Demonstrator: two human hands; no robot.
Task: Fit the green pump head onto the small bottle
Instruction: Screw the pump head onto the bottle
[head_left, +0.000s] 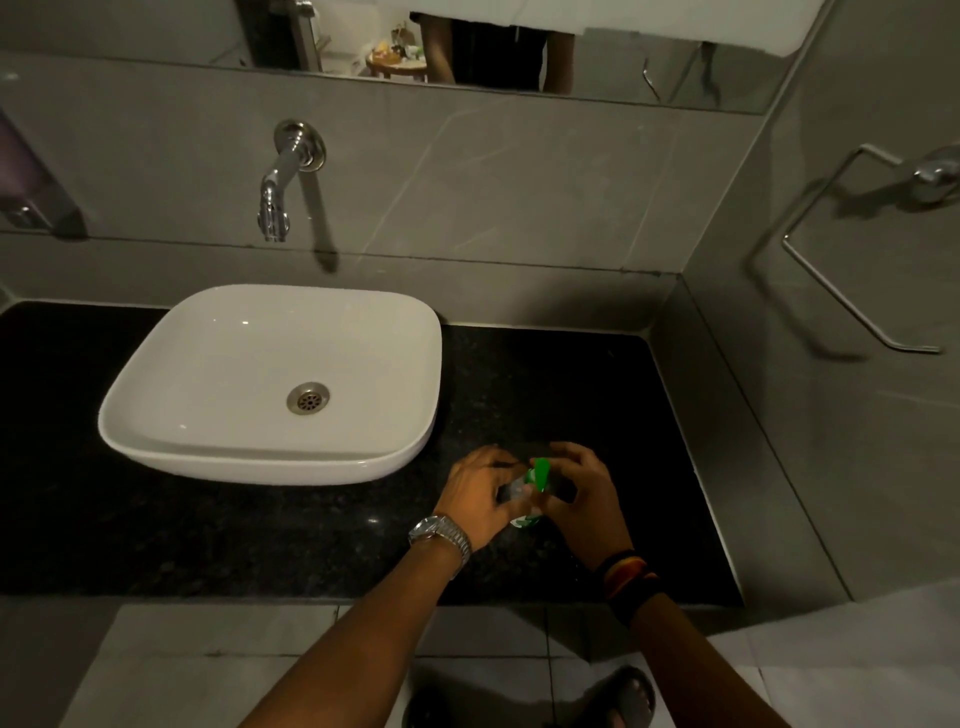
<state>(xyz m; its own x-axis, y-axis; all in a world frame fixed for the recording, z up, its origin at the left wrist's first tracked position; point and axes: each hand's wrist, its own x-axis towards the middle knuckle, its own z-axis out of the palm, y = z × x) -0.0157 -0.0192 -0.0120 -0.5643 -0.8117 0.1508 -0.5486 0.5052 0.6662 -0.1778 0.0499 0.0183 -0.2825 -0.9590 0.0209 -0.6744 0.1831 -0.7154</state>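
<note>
A small clear bottle (520, 492) with a green-and-white label is held above the black countertop (260, 530), right of the basin. My left hand (480, 496), with a metal watch on its wrist, is wrapped around the bottle's body. The green pump head (540, 472) sits at the bottle's top, and my right hand (582, 493) grips it from the right. The fingers hide most of the bottle, and I cannot see whether the pump is seated on the neck.
A white basin (171, 415) stands on the counter to the left, under a chrome wall tap (280, 182). A grey tiled wall closes off the right side, with a chrome towel holder (857, 249). A mirror (156, 31) runs along the back wall.
</note>
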